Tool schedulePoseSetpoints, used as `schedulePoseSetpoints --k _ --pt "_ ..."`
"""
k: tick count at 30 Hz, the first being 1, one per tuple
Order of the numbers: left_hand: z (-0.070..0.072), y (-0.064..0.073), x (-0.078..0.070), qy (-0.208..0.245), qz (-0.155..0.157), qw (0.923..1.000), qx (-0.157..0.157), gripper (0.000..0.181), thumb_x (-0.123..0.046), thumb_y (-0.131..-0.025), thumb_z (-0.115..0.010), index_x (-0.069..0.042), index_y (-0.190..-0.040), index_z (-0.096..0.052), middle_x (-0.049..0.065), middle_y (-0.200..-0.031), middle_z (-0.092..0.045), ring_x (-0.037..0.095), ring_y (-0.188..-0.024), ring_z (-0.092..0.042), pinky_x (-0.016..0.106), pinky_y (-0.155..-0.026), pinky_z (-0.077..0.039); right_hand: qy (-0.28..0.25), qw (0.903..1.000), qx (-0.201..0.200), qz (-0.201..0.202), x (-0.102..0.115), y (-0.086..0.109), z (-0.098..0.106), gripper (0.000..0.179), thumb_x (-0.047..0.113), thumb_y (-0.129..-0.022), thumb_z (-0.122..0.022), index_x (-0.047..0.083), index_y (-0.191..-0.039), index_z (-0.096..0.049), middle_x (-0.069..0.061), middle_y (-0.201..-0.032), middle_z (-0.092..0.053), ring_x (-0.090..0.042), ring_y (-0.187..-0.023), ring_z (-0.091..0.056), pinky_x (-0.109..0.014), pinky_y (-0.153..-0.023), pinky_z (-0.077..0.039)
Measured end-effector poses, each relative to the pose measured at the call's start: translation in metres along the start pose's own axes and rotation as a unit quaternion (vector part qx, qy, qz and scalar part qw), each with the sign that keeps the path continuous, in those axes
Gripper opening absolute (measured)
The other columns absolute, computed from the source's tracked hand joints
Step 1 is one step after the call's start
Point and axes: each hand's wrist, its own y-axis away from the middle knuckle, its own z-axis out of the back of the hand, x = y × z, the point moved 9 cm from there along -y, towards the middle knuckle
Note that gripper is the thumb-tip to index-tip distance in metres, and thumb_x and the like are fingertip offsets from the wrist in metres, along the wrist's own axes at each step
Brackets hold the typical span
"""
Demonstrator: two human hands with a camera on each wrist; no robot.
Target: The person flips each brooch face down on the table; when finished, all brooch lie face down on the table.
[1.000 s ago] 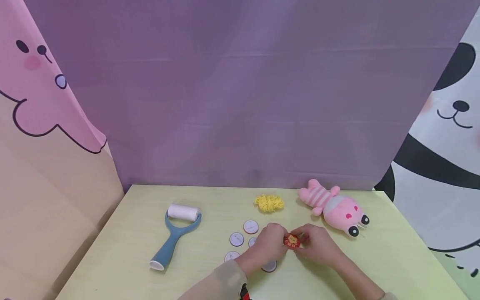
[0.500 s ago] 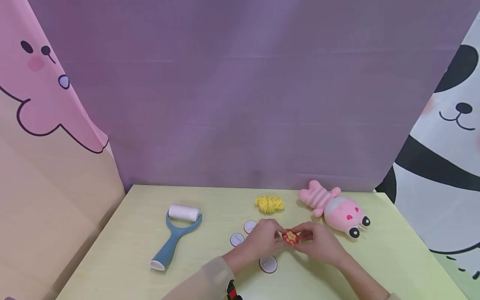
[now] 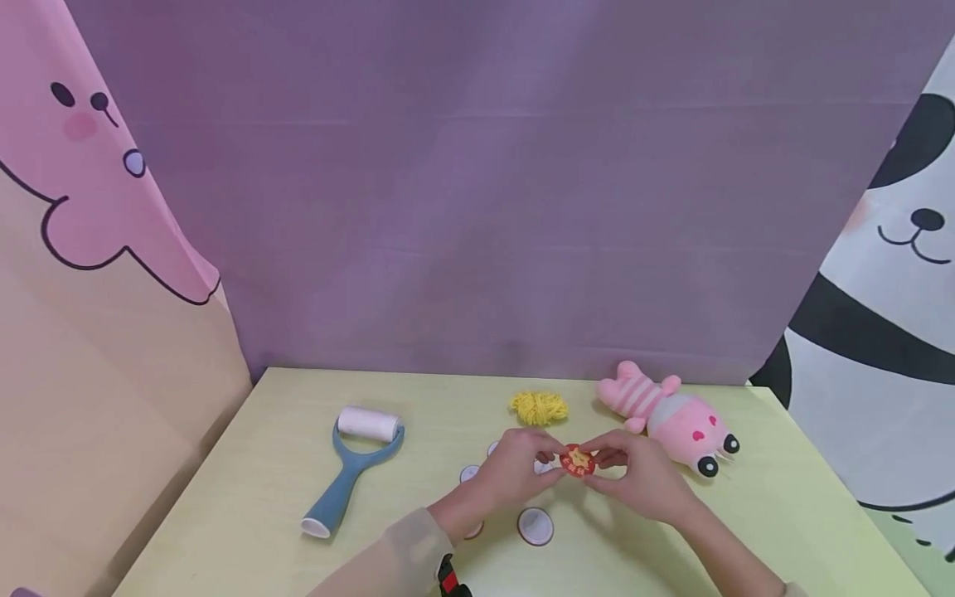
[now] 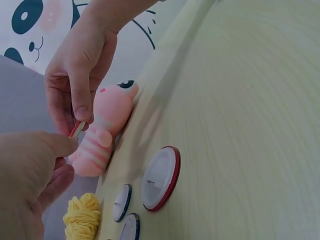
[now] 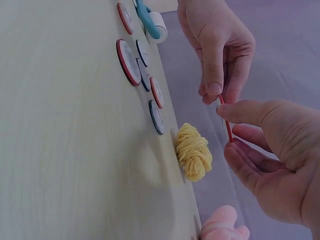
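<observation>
A round red pin-back badge [image 3: 578,461] with a yellow figure on its face is held up above the table between both hands. My left hand [image 3: 515,467] pinches its left edge between thumb and fingers. On the opposite edge, the thumb and fingers of my right hand [image 3: 643,479] pinch it too. Seen edge-on in the right wrist view, the badge [image 5: 227,125] has a pale back. Several more badges lie face down below the left hand, among them a larger one [image 3: 535,526]; their backs carry pins, as one badge [image 4: 161,179] shows in the left wrist view. The left forearm partly hides them.
A bundle of yellow yarn [image 3: 540,408] lies behind the hands. Beyond the right hand is a pink striped plush toy [image 3: 690,427]. A blue-handled lint roller [image 3: 345,481] rests at the left of the pale table [image 3: 239,497]. A purple cloth [image 3: 477,207] hangs behind.
Both hands have raised the badge a little, away from the tabletop, and its printed face shows more fully. The left forearm has shifted left. The other things stay in place.
</observation>
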Motion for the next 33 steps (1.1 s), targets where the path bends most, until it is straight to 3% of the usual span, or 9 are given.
schedulePoseSetpoints --k 7,12,19,25,33 --pt "0.011 0.002 -0.009 0.023 -0.018 0.9991 -0.029 0.025 -0.021 -0.096 -0.081 -0.013 -0.120 -0.081 -0.002 -0.110 -0.081 0.005 -0.091 -0.074 0.010 -0.081 -0.056 -0.006 0.9996 -0.011 0.025 0.008 -0.001 0.008 0.032 0.007 -0.078 -0.093 0.008 -0.107 -0.079 -0.002 -0.101 -0.080 -0.009 -0.083 -0.076 -0.033 -0.080 -0.066" --pt "0.015 0.003 -0.013 0.036 -0.020 0.9983 -0.042 0.026 -0.020 -0.097 -0.080 -0.013 -0.121 -0.081 -0.001 -0.113 -0.081 0.007 -0.092 -0.075 0.016 -0.083 -0.060 -0.003 0.9999 -0.004 0.015 0.010 -0.001 0.012 0.032 0.008 -0.079 -0.093 0.010 -0.108 -0.079 0.001 -0.102 -0.080 -0.009 -0.085 -0.076 -0.032 -0.082 -0.066" --pt "0.020 0.002 -0.016 0.053 -0.017 0.9967 -0.059 0.025 -0.016 -0.096 -0.080 -0.011 -0.121 -0.081 0.002 -0.115 -0.081 0.012 -0.091 -0.077 0.013 -0.083 -0.059 0.005 1.0000 -0.007 0.003 0.012 -0.002 0.018 0.034 0.012 -0.079 -0.095 0.013 -0.110 -0.080 0.003 -0.106 -0.079 -0.007 -0.089 -0.075 -0.031 -0.086 -0.066" --pt "0.023 0.002 -0.016 0.065 -0.020 0.9952 -0.071 0.026 -0.014 -0.096 -0.080 -0.009 -0.122 -0.080 0.005 -0.118 -0.080 0.017 -0.092 -0.078 0.007 -0.084 -0.055 0.006 0.9996 -0.019 0.021 0.018 -0.004 0.021 0.034 0.011 -0.079 -0.095 0.014 -0.109 -0.080 0.003 -0.104 -0.080 -0.007 -0.090 -0.074 -0.029 -0.085 -0.066" --pt "0.032 0.004 -0.020 0.074 -0.016 0.9914 -0.106 0.031 -0.013 -0.095 -0.082 -0.009 -0.125 -0.079 0.005 -0.121 -0.080 0.007 -0.089 -0.076 0.009 -0.084 -0.057 -0.046 0.9966 -0.050 0.047 0.024 -0.003 0.027 0.035 0.000 -0.077 -0.093 0.011 -0.106 -0.080 -0.001 -0.103 -0.075 -0.008 -0.093 -0.076 -0.030 -0.086 -0.065"
